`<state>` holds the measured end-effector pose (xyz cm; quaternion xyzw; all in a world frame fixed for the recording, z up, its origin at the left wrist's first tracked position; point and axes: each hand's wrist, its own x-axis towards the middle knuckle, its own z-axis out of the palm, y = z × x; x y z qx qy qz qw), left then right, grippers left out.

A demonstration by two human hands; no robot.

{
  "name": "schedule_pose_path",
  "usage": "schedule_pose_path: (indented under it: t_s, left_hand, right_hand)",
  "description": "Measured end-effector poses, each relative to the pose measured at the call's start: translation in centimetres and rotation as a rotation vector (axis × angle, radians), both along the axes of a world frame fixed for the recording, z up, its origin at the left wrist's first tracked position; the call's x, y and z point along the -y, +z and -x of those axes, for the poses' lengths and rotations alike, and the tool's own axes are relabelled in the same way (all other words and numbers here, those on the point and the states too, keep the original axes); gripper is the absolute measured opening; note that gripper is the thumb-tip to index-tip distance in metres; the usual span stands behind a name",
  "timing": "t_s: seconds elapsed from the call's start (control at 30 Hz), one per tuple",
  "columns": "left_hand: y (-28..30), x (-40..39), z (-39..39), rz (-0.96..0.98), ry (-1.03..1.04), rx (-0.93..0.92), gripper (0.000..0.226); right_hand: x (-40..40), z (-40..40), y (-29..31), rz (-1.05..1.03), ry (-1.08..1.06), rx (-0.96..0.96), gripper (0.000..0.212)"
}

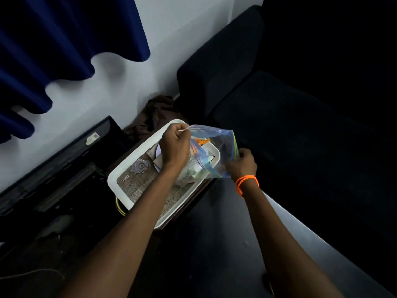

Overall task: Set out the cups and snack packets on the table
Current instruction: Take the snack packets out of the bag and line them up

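Over white woven-lined tray point(137, 147), both hands' grips pinch crinkly plastic bag point(217, 145).

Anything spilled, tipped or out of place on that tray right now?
Nothing stands out. The clear cup sits on the tray, and both hands, left and right, hold the plastic bag above it.

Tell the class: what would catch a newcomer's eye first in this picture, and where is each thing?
At centre, both hands pull at a clear blue bag over a white tray: the left hand grips its near-left edge, the right hand its right edge. An orange wristband glows on the right wrist. A clear cup stands on the tray's woven mat, left of the bag.
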<state>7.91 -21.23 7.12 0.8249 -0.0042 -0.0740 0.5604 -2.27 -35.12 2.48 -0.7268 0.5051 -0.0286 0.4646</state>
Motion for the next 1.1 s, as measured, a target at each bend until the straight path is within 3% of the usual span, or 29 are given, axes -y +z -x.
schedule_pose_path:
  t_s: [0.07,0.1,0.17,0.2,0.27,0.33,0.4,0.47,0.53,0.6,0.7,0.73,0.83,0.87,1.0,1.1]
  left_hand:
    - [0.3,0.0,0.4,0.035,-0.088,0.086,0.013]
    - [0.1,0.1,0.8,0.038,-0.145,0.111,0.012]
    - [-0.4,0.2,1.7,0.077,-0.213,0.128,0.011]
    - [-0.6,0.2,2.0,0.123,-0.218,0.124,0.01]
    - [-0.5,0.1,2.4,0.217,-0.215,0.117,0.008]
    - [0.0,0.1,2.6,0.29,-0.232,0.11,0.007]
    - [1.3,0.4,2.7,0.363,-0.27,0.081,0.004]
    - [2.9,0.9,2.8,0.418,-0.293,0.067,0.004]
    - [4.8,1.6,3.1,0.386,-0.271,0.101,0.015]
    - [6.2,2.6,3.8,0.255,-0.253,0.139,0.042]
    - [7.2,4.0,4.5,-0.044,-0.325,0.053,0.082]
    - [7.1,4.4,4.7,-0.122,-0.364,-0.01,0.081]
    - [6.3,5.7,5.4,-0.167,-0.343,-0.121,0.021]
    - [6.0,6.2,5.7,-0.162,-0.311,-0.127,0.013]
    - [5.0,8.9,7.2,-0.077,-0.318,-0.076,0.013]
    - [4.7,10.4,9.4,-0.026,-0.365,-0.01,0.018]
  right_hand:
    - [-0.3,0.3,0.6,0.316,0.073,-0.027,0.074]
    - [-0.5,0.2,1.1,0.5,0.086,-0.019,0.074]
    - [-0.9,-0.3,1.8,0.632,0.062,0.007,0.075]
    - [-0.9,-0.6,2.0,0.501,0.036,0.004,0.083]
    - [-0.4,-1.0,2.2,0.032,-0.055,0.009,0.094]
    - [0.0,-1.0,2.6,-0.329,-0.049,0.057,0.071]
    - [0.2,-1.0,3.1,-0.417,-0.033,0.156,0.039]
    - [0.7,-0.9,4.4,-0.464,-0.061,0.26,0.023]
    - [1.5,-0.5,6.1,-0.538,-0.091,0.371,0.023]
    - [2.3,0.1,7.6,-0.546,-0.09,0.433,0.023]
    - [3.8,1.1,9.4,-0.402,-0.073,0.443,0.026]
    - [4.5,1.6,9.8,-0.353,-0.069,0.421,0.026]
    - [6.7,3.3,10.4,-0.249,-0.073,0.351,0.018]
    - [7.4,4.0,10.4,-0.16,-0.062,0.313,0.018]
    - [8.2,7.3,11.1,0.436,-0.013,0.112,0.041]
    - [7.1,9.5,11.6,0.77,-0.05,0.252,0.038]
